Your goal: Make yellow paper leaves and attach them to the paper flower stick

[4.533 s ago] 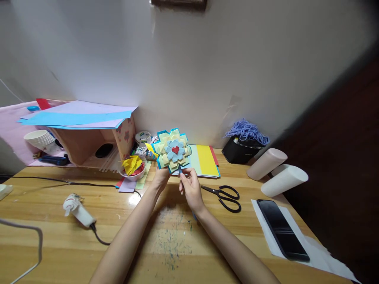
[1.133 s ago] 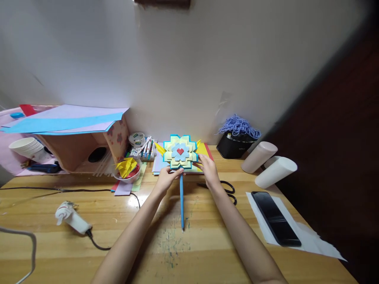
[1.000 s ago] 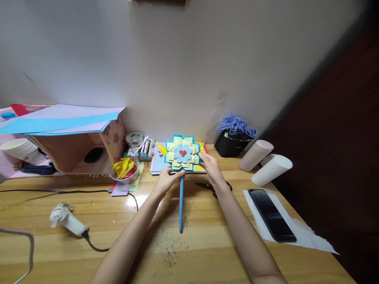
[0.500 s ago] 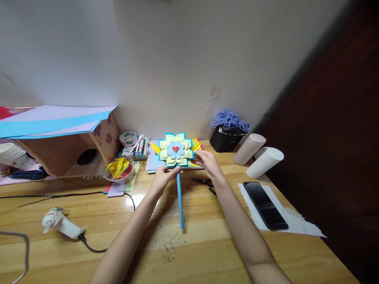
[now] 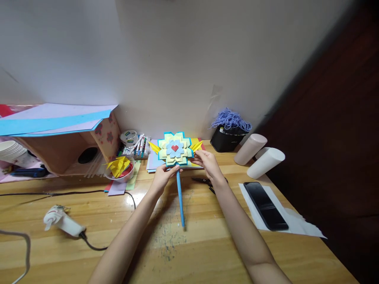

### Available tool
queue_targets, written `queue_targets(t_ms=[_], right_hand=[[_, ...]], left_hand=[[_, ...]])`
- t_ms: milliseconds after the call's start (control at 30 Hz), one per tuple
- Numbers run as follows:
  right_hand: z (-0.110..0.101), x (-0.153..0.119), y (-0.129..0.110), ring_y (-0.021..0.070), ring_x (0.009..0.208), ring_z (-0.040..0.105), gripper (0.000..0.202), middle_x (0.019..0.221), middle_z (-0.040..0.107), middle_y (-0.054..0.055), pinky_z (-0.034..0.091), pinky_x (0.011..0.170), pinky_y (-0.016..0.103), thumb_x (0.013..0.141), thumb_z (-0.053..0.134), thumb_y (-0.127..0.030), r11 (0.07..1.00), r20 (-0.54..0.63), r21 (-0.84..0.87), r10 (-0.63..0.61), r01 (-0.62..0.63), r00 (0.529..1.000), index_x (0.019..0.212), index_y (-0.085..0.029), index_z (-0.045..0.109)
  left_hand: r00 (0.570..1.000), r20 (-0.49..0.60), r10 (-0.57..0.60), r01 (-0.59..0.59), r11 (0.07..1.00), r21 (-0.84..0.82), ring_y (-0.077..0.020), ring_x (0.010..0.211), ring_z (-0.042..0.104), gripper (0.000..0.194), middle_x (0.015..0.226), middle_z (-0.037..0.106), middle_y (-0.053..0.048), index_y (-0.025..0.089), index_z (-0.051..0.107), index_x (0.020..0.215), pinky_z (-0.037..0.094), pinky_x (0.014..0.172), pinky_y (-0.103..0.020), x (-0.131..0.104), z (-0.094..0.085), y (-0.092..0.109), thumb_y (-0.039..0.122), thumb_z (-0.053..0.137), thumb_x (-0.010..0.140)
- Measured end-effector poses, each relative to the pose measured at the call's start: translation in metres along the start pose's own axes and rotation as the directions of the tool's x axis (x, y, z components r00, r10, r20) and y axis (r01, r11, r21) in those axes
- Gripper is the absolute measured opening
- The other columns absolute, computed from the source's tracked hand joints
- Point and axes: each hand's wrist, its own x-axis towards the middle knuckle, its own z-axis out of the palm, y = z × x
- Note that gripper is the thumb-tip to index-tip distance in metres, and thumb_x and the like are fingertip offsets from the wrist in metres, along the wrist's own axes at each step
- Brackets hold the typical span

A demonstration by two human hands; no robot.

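A layered paper flower wand (image 5: 175,148) is held up over the table, pale yellow with blue edging, a light blue middle and a red heart. Yellow folded paper wings stick out at both sides, and a blue paper stick (image 5: 180,197) slants down from it. My left hand (image 5: 162,176) is closed on the top of the stick, just under the flower. With fingers pinched, my right hand (image 5: 207,162) grips the flower's right edge by the yellow wing. Partly hidden behind my right wrist lie black scissors (image 5: 204,181).
Paper sheets (image 5: 152,161) lie behind the flower. Markers (image 5: 139,146), a bowl of folded paper (image 5: 120,173) and an open box (image 5: 56,154) stand left. A corded glue gun (image 5: 63,221) lies front left. Right are a black holder (image 5: 226,140), white cylinders (image 5: 265,162) and a phone (image 5: 265,206).
The flower has tilted slightly and shifted a little left, while the stick's lower end has swung slightly right. Both hands keep their hold.
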Motion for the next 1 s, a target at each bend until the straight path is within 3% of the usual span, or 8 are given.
queue_targets(t_ms=[200, 367, 533, 833, 1000], right_hand=[[0.0033, -0.0006, 0.0003, 0.0105, 0.054, 0.064, 0.017, 0.059, 0.061, -0.003, 0.055, 0.053, 0.02, 0.062, 0.068, -0.026, 0.999, -0.047, -0.025, -0.026, 0.025, 0.999, 0.072, -0.017, 0.057], [0.0028, -0.001, 0.0014, 0.0101, 0.058, 0.062, 0.024, 0.064, 0.061, -0.002, 0.055, 0.059, 0.023, 0.064, 0.067, -0.035, 0.996, -0.01, -0.005, -0.086, 0.086, 0.996, 0.069, -0.017, 0.053], [0.0045, -0.003, 0.0, 0.0105, 0.063, 0.059, 0.02, 0.063, 0.059, -0.003, 0.055, 0.063, 0.026, 0.062, 0.064, -0.031, 0.994, -0.031, -0.033, -0.102, 0.101, 0.994, 0.066, -0.017, 0.05], [0.0039, -0.0006, 0.0056, 0.0128, 0.074, 0.06, 0.029, 0.084, 0.063, -0.001, 0.051, 0.064, 0.025, 0.061, 0.059, -0.028, 0.987, -0.01, -0.103, -0.124, 0.122, 0.992, 0.089, -0.02, 0.053], [0.0011, 0.0007, 0.0022, 0.0141, 0.074, 0.06, 0.024, 0.079, 0.064, 0.0, 0.049, 0.061, 0.024, 0.061, 0.06, -0.032, 0.985, 0.01, -0.155, -0.075, 0.075, 0.997, 0.081, -0.018, 0.058]], left_hand=[[1.0, -0.029, 0.005, -0.005, 1.0, 0.015, -0.0195, 0.076, 0.066, 0.037, 0.079, 0.071, -0.009, 0.009, 0.067, 0.081, 0.049, 0.082, -0.033, 0.0, 0.0012, 0.0018, 0.034, 0.078, 0.056], [1.0, -0.03, -0.001, 0.001, 1.0, 0.021, -0.0201, 0.074, 0.067, 0.038, 0.077, 0.071, -0.009, 0.008, 0.067, 0.079, 0.05, 0.081, -0.035, -0.0022, 0.0023, 0.0043, 0.034, 0.079, 0.053], [1.0, -0.014, -0.003, 0.003, 1.0, 0.022, -0.0209, 0.075, 0.067, 0.038, 0.078, 0.071, -0.01, 0.008, 0.067, 0.077, 0.051, 0.081, -0.035, -0.0031, 0.0033, 0.004, 0.035, 0.079, 0.053], [1.0, -0.013, 0.013, -0.013, 1.0, 0.017, -0.0222, 0.075, 0.067, 0.039, 0.075, 0.07, -0.009, 0.01, 0.065, 0.079, 0.05, 0.082, -0.037, -0.0019, 0.0029, -0.0004, 0.036, 0.079, 0.054], [1.0, -0.002, 0.015, -0.015, 0.999, 0.038, -0.0225, 0.077, 0.067, 0.038, 0.077, 0.071, -0.009, 0.01, 0.065, 0.08, 0.05, 0.082, -0.037, 0.0, 0.0008, -0.0033, 0.036, 0.077, 0.056]])
